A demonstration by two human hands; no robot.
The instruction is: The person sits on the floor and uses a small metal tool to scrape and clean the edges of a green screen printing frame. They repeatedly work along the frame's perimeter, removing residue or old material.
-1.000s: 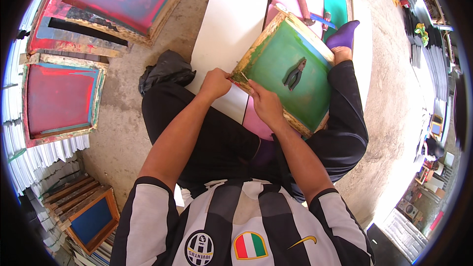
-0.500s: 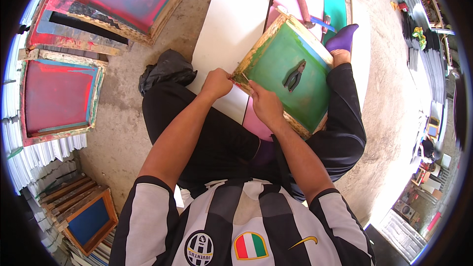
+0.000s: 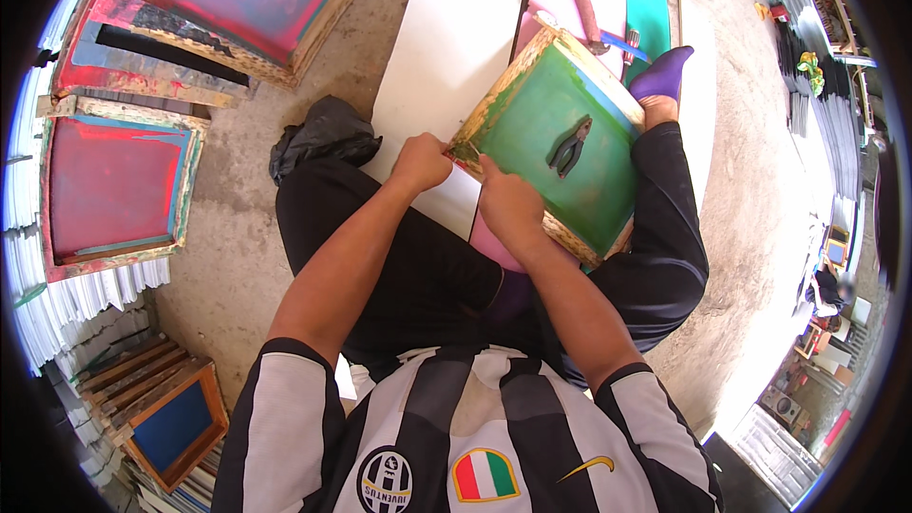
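Observation:
A screen printing frame [image 3: 560, 95] with green mesh and a paint-stained wooden border lies tilted across my lap. At its left corner, the fingers of my left hand [image 3: 421, 163] are closed on the wood; the fingertips are partly hidden. My right hand [image 3: 513, 204] grips the near edge, one digit extended over the border toward that corner, the other fingers mostly out of sight. A pair of dark pliers [image 3: 570, 148] rests on the green mesh, touched by neither hand.
Beyond the frame lie a hammer [image 3: 581, 2] and a screwdriver [image 3: 630, 46] beside a teal panel [image 3: 648, 5]. A black plastic bag [image 3: 326, 140] sits by my left knee. Stained screen frames [image 3: 119, 188] stand on the left, and a blue-meshed frame [image 3: 173, 427] lower down.
My right hand has shifted slightly, and its digit now points more directly at the frame's corner. A thin light piece seen beside that digit earlier no longer stands out. The pliers stay on the mesh.

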